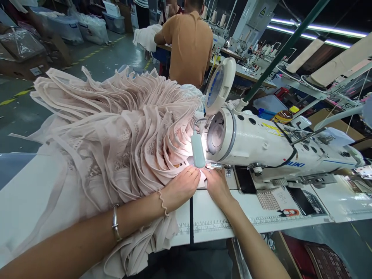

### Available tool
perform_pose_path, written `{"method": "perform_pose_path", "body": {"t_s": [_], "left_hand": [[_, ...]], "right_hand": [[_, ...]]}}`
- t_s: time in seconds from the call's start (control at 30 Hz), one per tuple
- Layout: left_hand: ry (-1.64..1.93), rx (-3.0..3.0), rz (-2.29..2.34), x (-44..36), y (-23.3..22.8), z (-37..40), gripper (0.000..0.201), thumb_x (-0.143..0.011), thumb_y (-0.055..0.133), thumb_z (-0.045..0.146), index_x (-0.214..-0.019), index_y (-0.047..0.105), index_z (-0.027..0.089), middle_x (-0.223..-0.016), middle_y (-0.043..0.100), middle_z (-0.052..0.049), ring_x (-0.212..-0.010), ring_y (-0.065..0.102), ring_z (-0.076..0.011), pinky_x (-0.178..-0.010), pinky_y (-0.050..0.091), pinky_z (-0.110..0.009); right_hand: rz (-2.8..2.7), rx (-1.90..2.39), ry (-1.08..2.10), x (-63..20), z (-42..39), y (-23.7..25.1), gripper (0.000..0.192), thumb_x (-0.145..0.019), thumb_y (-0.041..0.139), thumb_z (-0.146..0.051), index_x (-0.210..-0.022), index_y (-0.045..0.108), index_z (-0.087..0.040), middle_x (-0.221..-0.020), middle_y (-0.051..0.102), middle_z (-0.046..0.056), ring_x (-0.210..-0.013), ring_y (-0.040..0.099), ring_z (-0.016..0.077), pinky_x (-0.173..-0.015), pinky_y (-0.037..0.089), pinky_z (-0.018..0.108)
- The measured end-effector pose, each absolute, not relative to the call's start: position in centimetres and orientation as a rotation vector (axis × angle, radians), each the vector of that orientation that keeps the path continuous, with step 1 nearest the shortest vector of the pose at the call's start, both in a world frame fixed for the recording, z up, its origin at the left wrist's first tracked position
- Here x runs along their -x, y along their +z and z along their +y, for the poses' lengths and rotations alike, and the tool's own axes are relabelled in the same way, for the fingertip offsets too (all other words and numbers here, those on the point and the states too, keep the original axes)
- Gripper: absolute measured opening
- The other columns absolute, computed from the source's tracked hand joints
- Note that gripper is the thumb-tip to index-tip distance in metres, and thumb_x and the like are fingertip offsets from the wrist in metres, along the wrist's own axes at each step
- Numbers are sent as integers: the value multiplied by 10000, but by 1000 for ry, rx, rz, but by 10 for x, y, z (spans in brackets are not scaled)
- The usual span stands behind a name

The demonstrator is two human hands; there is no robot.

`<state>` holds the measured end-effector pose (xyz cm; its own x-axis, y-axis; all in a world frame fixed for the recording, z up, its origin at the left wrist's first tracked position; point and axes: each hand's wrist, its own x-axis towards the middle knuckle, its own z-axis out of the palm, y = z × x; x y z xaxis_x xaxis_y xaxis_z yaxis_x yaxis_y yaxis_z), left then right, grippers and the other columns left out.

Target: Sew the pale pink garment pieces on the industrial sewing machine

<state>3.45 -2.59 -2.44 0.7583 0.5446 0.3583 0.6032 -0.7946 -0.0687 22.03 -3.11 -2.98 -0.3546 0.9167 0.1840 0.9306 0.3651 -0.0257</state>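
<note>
A white sewing machine stands on the table, its lit needle area partly hidden behind a pale green guard. Just below that guard, my left hand is closed on the edge of a pale pink fabric piece. My right hand pinches the same fabric from the other side, close to the presser foot. The two hands nearly touch. A large heap of pale pink lace-trimmed fabric lies left of the machine and hangs over the front edge. The needle itself cannot be made out.
Orange-handled thread snips lie on the right of the table, near a dark phone. A round magnifier rises above the machine head. Ahead sits a person in a brown shirt. Plastic tubs stand on the floor at far left.
</note>
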Motion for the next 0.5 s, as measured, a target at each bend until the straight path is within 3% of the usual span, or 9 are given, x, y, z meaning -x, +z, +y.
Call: {"method": "perform_pose_path", "body": {"t_s": [0.5], "left_hand": [[-423, 2790, -942, -34, -24, -22, 341, -987, 272, 28, -1119, 586, 38, -1132, 638, -176, -1012, 617, -254, -832, 467, -364]], "right_hand": [[-2422, 1681, -134, -217, -28, -30, 439, -899, 404, -77, -1232, 644, -230, -1120, 680, 122, -1029, 576, 290, -907, 451, 425]]}}
